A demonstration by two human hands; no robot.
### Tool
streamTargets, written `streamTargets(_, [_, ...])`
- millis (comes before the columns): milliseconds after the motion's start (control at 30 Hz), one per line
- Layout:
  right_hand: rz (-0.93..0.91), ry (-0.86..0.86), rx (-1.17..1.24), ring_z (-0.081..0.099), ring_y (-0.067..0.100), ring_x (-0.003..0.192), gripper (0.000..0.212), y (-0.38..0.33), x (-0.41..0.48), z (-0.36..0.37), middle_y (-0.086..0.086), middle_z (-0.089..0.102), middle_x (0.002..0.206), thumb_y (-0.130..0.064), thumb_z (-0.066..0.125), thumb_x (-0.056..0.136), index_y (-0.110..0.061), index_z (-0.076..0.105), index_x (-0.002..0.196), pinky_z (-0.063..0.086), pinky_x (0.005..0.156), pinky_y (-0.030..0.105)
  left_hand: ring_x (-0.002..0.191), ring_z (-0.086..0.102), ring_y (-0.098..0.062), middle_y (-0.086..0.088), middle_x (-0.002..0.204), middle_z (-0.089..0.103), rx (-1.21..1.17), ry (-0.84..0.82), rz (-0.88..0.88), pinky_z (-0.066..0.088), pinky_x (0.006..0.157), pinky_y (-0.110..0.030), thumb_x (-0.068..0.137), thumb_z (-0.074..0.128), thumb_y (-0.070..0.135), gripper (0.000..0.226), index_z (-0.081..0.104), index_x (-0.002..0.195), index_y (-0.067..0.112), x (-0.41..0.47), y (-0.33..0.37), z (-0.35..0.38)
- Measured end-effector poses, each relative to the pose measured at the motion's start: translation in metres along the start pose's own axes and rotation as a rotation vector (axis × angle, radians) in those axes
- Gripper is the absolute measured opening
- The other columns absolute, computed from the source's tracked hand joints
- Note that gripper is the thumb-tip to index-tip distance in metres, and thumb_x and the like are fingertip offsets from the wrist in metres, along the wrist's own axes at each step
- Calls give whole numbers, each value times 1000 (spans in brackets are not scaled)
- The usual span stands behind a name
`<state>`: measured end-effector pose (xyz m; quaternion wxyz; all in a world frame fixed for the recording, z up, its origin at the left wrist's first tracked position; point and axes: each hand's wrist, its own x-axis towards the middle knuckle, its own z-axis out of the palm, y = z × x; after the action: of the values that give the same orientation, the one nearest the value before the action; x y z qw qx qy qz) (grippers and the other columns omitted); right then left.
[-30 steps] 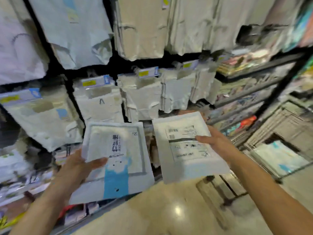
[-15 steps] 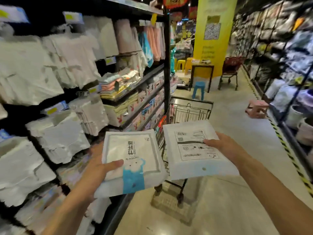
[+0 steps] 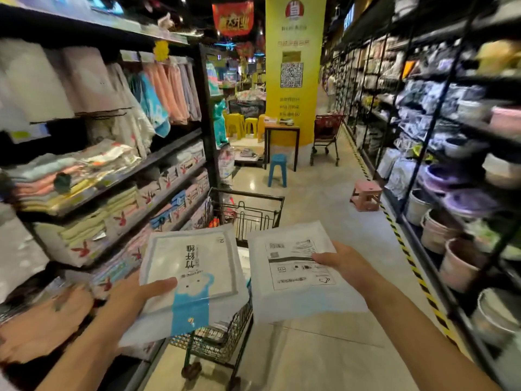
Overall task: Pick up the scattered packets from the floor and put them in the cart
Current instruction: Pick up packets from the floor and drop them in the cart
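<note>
**Packets (image 3: 191, 266) held above the cart (image 3: 248, 213)**

Two flat white packets are up in the air, one in each hand, side by side and almost touching. The left hand (image 3: 132, 294) holds the packet with the blue strip (image 3: 189, 309) by its near left corner. The thumb (image 3: 160, 283) lies flat on top and the other fingers are tucked under it, so they pinch the packet. The right hand (image 3: 344, 263) holds the packet with the black print (image 3: 298, 266) by its right edge. Its thumb also presses on top and its fingers are under the packet, out of sight.

The black wire cart stands right under and behind both packets. Its far rim pokes up past their top edges. The cart is close beside the left shelves (image 3: 112, 193). To its right, the floor (image 3: 324, 348) is wide and bare up to the yellow and black line.

A pink stool (image 3: 366, 194) sits far off by the right shelves (image 3: 451, 136). A blue stool (image 3: 277, 170) stands farther down the aisle, near a yellow pillar (image 3: 293, 80).

The packets hide most of the cart's basket. Something white shows in the gap between them, but I cannot tell what it is. The near ends of both sets of shelves are blurry.
</note>
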<state>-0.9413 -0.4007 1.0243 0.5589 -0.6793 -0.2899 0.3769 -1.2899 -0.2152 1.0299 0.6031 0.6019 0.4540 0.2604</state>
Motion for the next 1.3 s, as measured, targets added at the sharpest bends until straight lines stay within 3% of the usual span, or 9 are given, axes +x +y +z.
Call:
streamTargets(133, [46, -36, 30, 79, 30, 78, 29, -5, 65, -29, 14, 80, 100, -3, 64, 98, -5, 66, 127, 59, 55, 30, 92, 75, -45, -20, 108, 77, -88, -114, -42, 56, 91, -61, 80, 82, 13, 55, 60, 130, 13, 65, 5, 32])
streamTargets(300, [105, -73, -7, 79, 34, 81, 27, -15, 167, -42, 17, 80, 100, -9, 67, 98, -8, 65, 125, 62, 59, 37, 83, 78, -34, -9, 99, 80, 0, -62, -2, 60, 75, -46, 87, 77, 23, 40, 61, 123, 16, 153, -1, 52])
streamTargets(400, [93, -76, -61, 79, 32, 78, 26, -27, 233, -45, 14, 80, 98, -14, 68, 98, -10, 66, 124, 60, 56, 34, 88, 77, -38, -14, 105, 78, -90, -59, -6, 62, 76, -50, 80, 86, 28, 58, 58, 127, 11, 208, -8, 61])
streamTargets(567, [70, -169, -108, 79, 33, 84, 25, -48, 340, -43, 13, 80, 101, -13, 67, 99, -12, 68, 124, 62, 60, 34, 86, 77, -35, -20, 103, 77, -206, -11, -19, 63, 61, -37, 87, 69, 1, 41, 58, 126, 9, 299, -9, 82])
streamTargets(700, [78, -219, -77, 79, 30, 76, 25, -51, 420, -32, 13, 81, 99, -8, 65, 99, -15, 68, 123, 61, 54, 34, 101, 75, -37, -14, 114, 76, -314, 24, -25, 63, 78, -51, 65, 95, 29, 73, 59, 128, 22, 353, -15, 85])
streamTargets(767, [82, -252, -66, 79, 31, 77, 27, -47, 462, -23, 13, 81, 99, -5, 63, 99, -15, 67, 124, 64, 60, 40, 106, 74, -35, -12, 118, 75, -347, 72, -54, 59, 88, -55, 50, 99, 42, 92, 58, 130, 25, 374, -23, 77])
streamTargets(933, [110, -423, -126, 79, 34, 86, 29, -21, 579, 15, 15, 79, 107, -6, 64, 99, -14, 66, 126, 64, 62, 39, 109, 72, -39, -14, 120, 74, -436, 269, -95, 53, 97, -62, 82, 82, 14, 55, 60, 132, 22, 417, -49, 70])
streamTargets(1167, [125, -730, -224, 75, 37, 106, 36, 26, 722, 90, 12, 75, 123, -6, 66, 99, -22, 63, 131, 60, 90, 57, 113, 71, -35, -10, 124, 74, -501, 571, -177, 52, 101, -60, 65, 92, 29, 71, 65, 131, 22, 471, -81, 96])
streamTargets(1300, [103, -897, -345, 73, 36, 112, 38, 57, 782, 123, 11, 73, 128, -10, 66, 100, -17, 63, 137, 57, 96, 61, 110, 73, -33, -6, 121, 75, -535, 720, -249, 56, 96, -56, 85, 81, 15, 53, 63, 133, 22, 493, -118, 119])
